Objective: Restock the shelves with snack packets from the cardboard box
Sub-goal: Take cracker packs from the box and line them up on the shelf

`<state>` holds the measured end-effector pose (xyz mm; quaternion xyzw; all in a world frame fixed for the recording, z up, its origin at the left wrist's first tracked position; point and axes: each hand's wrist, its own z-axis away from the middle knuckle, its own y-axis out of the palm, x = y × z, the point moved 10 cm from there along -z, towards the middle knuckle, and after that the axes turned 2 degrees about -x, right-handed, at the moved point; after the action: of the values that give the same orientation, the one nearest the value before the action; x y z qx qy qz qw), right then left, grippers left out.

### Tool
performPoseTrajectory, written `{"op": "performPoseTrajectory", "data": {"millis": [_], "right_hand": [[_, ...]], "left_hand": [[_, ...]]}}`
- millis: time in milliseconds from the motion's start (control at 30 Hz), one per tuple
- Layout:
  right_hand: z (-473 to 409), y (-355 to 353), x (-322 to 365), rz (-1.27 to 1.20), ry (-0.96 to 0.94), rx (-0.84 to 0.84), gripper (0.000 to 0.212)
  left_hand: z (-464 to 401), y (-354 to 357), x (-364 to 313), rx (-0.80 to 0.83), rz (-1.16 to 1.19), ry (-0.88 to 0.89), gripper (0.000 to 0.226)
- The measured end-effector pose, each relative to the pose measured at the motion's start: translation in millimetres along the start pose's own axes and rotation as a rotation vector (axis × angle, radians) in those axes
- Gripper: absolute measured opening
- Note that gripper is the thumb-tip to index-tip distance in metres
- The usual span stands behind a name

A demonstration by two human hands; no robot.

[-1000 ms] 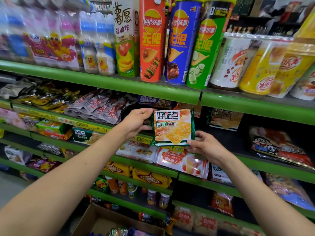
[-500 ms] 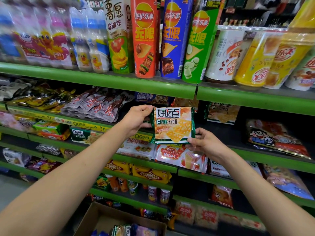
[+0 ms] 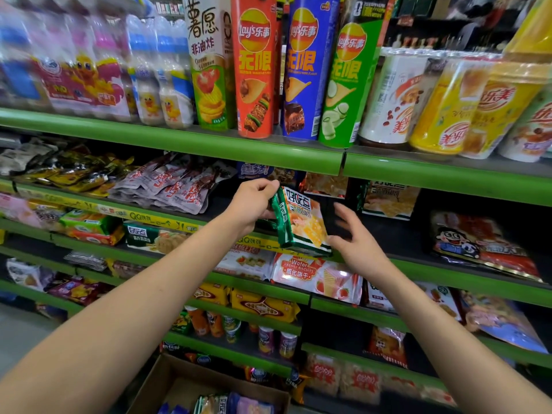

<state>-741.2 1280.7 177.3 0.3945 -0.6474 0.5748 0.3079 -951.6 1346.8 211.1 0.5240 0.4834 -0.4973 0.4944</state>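
- We're pretty clearly in a small grocery or convenience shop
- Green tiered shelves [image 3: 191,144] run the whole wall, packed with snacks
- Tall crisp tubes [image 3: 257,70] lined up by flavour on top, instant drink cups [image 3: 442,109] beside them
- Wafer packs [image 3: 316,273] below, and an open cardboard box [image 3: 167,380] of stock on the floor

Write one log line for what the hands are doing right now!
left hand: grips cracker packet | right hand: open beside it | packet: tilted at shelf edge
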Motion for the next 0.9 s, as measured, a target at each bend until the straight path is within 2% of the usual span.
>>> {"op": "performPoseTrajectory", "data": {"millis": [100,167,200,333,400,500,533,600,667,733,800,867,900], "right_hand": [[6,27,22,-0.077,0.015,0.189,0.080],[5,39,29,-0.170,0.081,0.236,0.098],[2,39,32,-0.193,0.101,0.222,0.098],[-7,25,35,-0.165,0.142,0.015,0.067],[-5,20,29,-0.216,0.165,-0.046,0.055],[3,22,7,-0.656,0.278,0.019,0.055],[7,23,0,-0.799,0.320,0.051,0.057],[13,19,-13,-0.933,0.363,0.064,0.055],[17,14,-26,-0.964,0.376,0.042,0.054],[21,9,-32,-0.979,0.377,0.019,0.057],[22,4,-33,-0.989,0.363,0.003,0.059],[23,-1,-32,-0.988,0.347,-0.005,0.059],[23,-3,-31,-0.982,0.338,-0.006,0.060]], "left_hand": [[8,16,-18,-0.015,-0.074,0.087,0.029],[15,32,-32,-0.019,-0.171,0.154,0.029],[18,41,-38,-0.019,-0.242,0.177,0.029],[27,75,-53,0.003,-0.471,0.220,0.030],[31,88,-57,0.082,-0.462,0.232,0.028],[34,82,-52,0.161,-0.264,0.192,0.023],[31,69,-49,0.117,-0.281,0.188,0.020],[25,39,-40,-0.008,-0.425,0.194,0.012],[23,21,-20,-0.035,-0.476,0.124,0.031],[24,22,10,0.096,-0.389,-0.043,0.051],[33,35,37,0.284,-0.247,-0.210,0.058],[38,44,45,0.393,-0.143,-0.232,0.043],[38,44,44,0.397,-0.124,-0.203,0.032]]}}
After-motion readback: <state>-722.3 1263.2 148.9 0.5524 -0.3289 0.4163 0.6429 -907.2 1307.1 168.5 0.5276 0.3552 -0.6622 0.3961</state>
